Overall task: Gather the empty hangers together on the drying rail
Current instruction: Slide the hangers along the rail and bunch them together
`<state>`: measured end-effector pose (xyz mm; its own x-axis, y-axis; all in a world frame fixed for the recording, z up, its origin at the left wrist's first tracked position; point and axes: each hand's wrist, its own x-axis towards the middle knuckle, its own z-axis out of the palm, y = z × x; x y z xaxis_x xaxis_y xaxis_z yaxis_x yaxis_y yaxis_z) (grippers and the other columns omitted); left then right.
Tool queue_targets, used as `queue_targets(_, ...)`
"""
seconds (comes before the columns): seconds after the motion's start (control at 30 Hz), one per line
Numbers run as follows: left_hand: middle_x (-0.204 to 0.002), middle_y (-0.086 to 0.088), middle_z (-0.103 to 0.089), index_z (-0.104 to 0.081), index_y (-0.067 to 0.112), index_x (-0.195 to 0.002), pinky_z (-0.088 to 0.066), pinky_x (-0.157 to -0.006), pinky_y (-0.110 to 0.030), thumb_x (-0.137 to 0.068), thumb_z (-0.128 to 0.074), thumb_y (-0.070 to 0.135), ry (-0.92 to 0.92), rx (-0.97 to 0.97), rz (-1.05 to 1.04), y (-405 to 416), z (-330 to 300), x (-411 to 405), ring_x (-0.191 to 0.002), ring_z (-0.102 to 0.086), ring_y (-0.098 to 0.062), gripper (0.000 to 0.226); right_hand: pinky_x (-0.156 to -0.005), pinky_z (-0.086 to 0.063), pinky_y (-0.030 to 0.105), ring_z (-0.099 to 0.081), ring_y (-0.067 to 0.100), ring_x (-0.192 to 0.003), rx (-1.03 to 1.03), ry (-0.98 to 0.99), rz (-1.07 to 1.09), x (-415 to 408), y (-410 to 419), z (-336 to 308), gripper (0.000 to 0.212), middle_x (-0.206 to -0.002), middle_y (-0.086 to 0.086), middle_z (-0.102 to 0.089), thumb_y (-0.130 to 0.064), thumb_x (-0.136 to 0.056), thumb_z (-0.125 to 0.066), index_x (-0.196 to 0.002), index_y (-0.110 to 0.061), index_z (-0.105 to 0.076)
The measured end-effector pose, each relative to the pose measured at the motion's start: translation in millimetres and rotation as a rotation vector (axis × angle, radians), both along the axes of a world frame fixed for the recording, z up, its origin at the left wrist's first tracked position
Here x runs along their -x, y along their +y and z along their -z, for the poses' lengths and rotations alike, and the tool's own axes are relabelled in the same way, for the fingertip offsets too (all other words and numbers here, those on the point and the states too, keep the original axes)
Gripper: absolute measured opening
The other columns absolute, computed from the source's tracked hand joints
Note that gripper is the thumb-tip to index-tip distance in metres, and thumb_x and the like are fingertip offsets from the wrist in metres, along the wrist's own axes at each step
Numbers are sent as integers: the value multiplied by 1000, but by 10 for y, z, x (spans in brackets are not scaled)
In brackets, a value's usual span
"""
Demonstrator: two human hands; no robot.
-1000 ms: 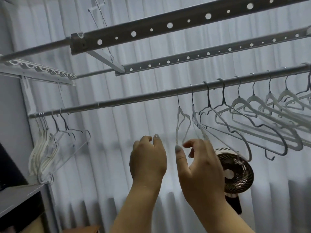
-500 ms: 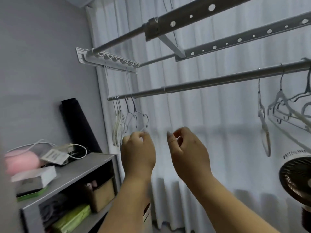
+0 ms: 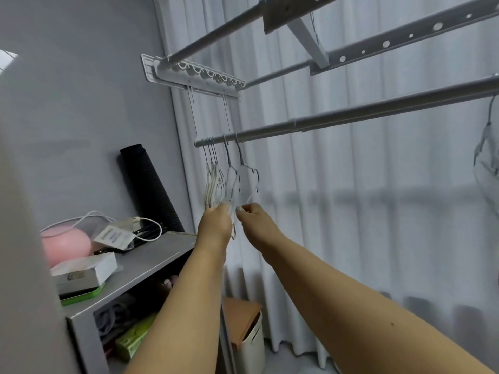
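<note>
White plastic hangers (image 3: 216, 184) bunch at the drying rail's (image 3: 337, 120) far end, at 10 o'clock from the hands. Left hand (image 3: 214, 225) has its grip curled round the bunch's lower bars; right hand (image 3: 256, 220), just at 3 o'clock, pinches the nearest hanger's bottom edge. Another hanger (image 3: 486, 155) hangs well apart at 3 o'clock.

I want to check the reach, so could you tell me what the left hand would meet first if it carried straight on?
The left hand already reaches the bunched hangers; straight beyond them, probably the curtain, though depth is unclear.
</note>
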<state>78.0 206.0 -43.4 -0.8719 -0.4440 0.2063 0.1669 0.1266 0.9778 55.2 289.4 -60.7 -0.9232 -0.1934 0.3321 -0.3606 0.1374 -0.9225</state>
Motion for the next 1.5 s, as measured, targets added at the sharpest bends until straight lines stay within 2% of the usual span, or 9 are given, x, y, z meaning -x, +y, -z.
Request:
queue_targets(0.13,-75,-4,-57,-53,16,-74,-36,-58,-28,-96,-39,22,-38,-83,35,-28,-16,72,-70,-52,-19,27,-54,-30,22,-41,6,-59,-15,-62,-27,150,-113,-3,10,-76,-3,-45,-30,-90,-41,-86,-21,-38)
queue_targets(0.27,-97,-8,-64,-58,11,-101,-41,-71,-34,-97,-38,31,-80,-142,90,-52,-35,146,-75,-60,-19,29,-58,-35,23,-48,8,-65,25,-70,-26,204,-87,-18,17,-81,1,-54,-26,-93,-42,-98,-11,-50)
queue_targets(0.4,-81,-3,-64,-58,6,-117,-39,-68,-33,-98,-37,34,-117,-147,119,-62,-58,201,-65,-56,-16,40,-60,-36,22,-50,11,-68,24,-45,-25,223,-36,0,13,-76,0,-56,-23,-92,-46,-91,-12,-54)
queue_targets(0.5,-98,-8,-64,-55,6,-122,-39,-80,-38,-99,-36,32,-143,-125,124,-31,-75,214,-83,-54,-20,40,-59,-37,22,-53,12,-69,28,-17,24,223,15,7,14,-76,0,-60,-21,-93,-46,-85,-14,-56)
queue_targets(0.73,-85,-3,-64,-59,10,-105,-37,-83,-37,-98,-38,32,-144,-115,154,65,-72,273,-92,-48,-21,32,-66,-45,29,-53,16,-66,74,-21,133,189,167,-41,22,-70,2,-56,-26,-94,-46,-76,-15,-52)
queue_targets(0.83,-98,-11,-56,-63,10,-101,-41,-86,-36,-100,-38,31,-16,-26,97,146,-90,272,-90,-48,-24,32,-60,-39,28,-46,16,-63,71,0,218,195,235,-69,28,-68,1,-49,-30,-96,-43,-75,-14,-51)
queue_targets(1.0,-69,-7,-52,-51,17,-72,-35,-58,-28,-103,-30,34,132,163,-96,207,-124,341,-73,-48,-26,41,-67,-39,32,-50,21,-72,-32,128,414,220,330,-151,44,-79,6,-56,-35,-101,-29,-86,-5,-56)
queue_targets(1.27,-69,2,-47,-53,9,-86,-37,-67,-29,-103,-29,23,250,259,-168,349,-175,202,-70,-46,-20,32,-49,-26,27,-42,14,-58,-203,311,659,12,546,-209,42,-64,-3,-45,-36,-102,-21,-74,-13,-42)
queue_targets(1.5,-70,2,-51,-53,11,-86,-34,-53,-26,-103,-28,25,317,338,-135,675,-118,-131,-64,-47,-14,34,-49,-27,28,-44,13,-57,-205,359,808,-354,875,-110,42,-64,-2,-49,-36,-101,-22,-78,-12,-46)
